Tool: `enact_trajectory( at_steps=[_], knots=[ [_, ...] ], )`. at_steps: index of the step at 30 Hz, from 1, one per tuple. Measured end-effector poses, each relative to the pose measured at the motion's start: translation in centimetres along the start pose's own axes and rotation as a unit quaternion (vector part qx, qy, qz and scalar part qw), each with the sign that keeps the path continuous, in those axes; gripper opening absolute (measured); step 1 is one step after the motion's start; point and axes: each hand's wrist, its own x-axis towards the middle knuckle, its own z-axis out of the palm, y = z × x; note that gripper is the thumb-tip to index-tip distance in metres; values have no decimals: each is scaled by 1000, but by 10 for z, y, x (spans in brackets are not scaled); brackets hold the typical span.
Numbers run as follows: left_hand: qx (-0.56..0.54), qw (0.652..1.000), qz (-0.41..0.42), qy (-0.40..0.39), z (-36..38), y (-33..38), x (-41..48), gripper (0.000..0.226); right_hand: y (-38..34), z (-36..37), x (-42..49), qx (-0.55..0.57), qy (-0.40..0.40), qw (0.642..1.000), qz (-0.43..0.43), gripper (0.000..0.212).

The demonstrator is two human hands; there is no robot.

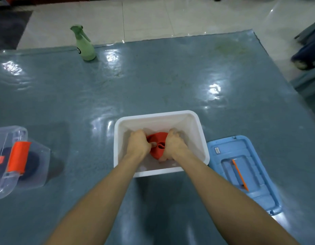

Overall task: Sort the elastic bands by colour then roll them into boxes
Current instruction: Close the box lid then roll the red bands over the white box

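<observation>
Band: the orange-red band (157, 138), bunched and partly rolled, sits low inside the white box (153, 116), between the two hands.
Left hand: the left hand (138, 143) is in the box, its grip curled round the band's left side, thumb tip on the band.
Right hand: the right hand (174, 144) is in the box, its grip curled round the band's right side.
Box: open-topped, on the desk (153, 76); both forearms cross its near rim.
Left edge: a clear box (38, 156) on the desk, an orange handle (18, 159) on it, dark rolls (34, 161) dim through its wall.
Right: a blue lid (255, 174) lies flat just beside the white box, an orange strip (240, 175) on it.
Far edge: a green bottle (85, 48) stands upright, well apart.
</observation>
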Motion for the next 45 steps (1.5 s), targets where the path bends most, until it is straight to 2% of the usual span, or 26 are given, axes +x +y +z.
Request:
enact_trajectory(
  at_steps=[3, 5, 6, 7, 9, 10, 11, 13, 15, 17, 20, 22, 25, 29, 34, 37, 39, 43, 45],
  knots=[
    [72, 997, -8, 24, -6, 1, -7, 43, 5, -13, -15, -5, 28, 999, -32, 102],
    [163, 986, -6, 43, -9, 6, -13, 45, 14, -25, -32, -5, 95, 992, -86, 68],
    [210, 976, -4, 50, -10, 10, -16, 44, 21, -31, -43, 34, 149, 981, -119, 52],
    [240, 969, -3, 53, -11, 15, -19, 43, 31, -35, -56, 101, 215, 960, -151, 38],
    [268, 962, -9, 44, -9, 28, -21, 40, 63, -39, -82, 218, 374, 882, -183, 18],
    [277, 960, -16, 38, -7, 33, -22, 37, 83, -38, -92, 242, 435, 850, -173, 12],
    [281, 959, -27, 28, -6, 36, -23, 34, 107, -33, -99, 250, 467, 836, -140, 8],
    [260, 965, -41, 7, -4, 39, -26, 33, 156, -19, -104, 231, 449, 862, -42, 6],
    [221, 974, -38, -20, -4, 41, -31, 43, 201, 1, -102, 168, 364, 915, 42, 18],
    [210, 976, -31, -54, -6, 42, -41, 55, 234, 20, -103, 99, 276, 952, 90, 27],
    [169, 985, 23, 23, -1, 52, -78, 60, 268, 41, -103, 61, 213, 971, 92, 19],
    [138, 982, 73, 110, 14, 58, -111, 60, 281, 48, -101, 80, 217, 970, 76, 15],
    [222, 951, 109, 185, 43, 58, -148, 67, 290, 47, -98, 133, 249, 958, 58, 18],
    [307, 930, 106, 173, 59, 49, -157, 84, 292, 20, -112, 154, 335, 928, 49, 22],
    [304, 935, 90, 158, 60, 56, -155, 79, 260, -37, -138, 156, 449, 879, -16, 13],
    [192, 957, 144, 161, 48, 48, -157, 68, 218, -72, -143, 151, 474, 863, -92, 14],
    [72, 960, 169, 210, 31, 34, -162, 55, 181, -89, -137, 136, 467, 861, -152, 17],
    [-110, 930, 80, 342, -11, -17, -165, 43, 102, -95, -110, 93, 398, 879, -247, 20],
    [-169, 913, 29, 370, -29, -41, -161, 35, 70, -88, -94, 67, 353, 893, -272, 21]
  ],
)
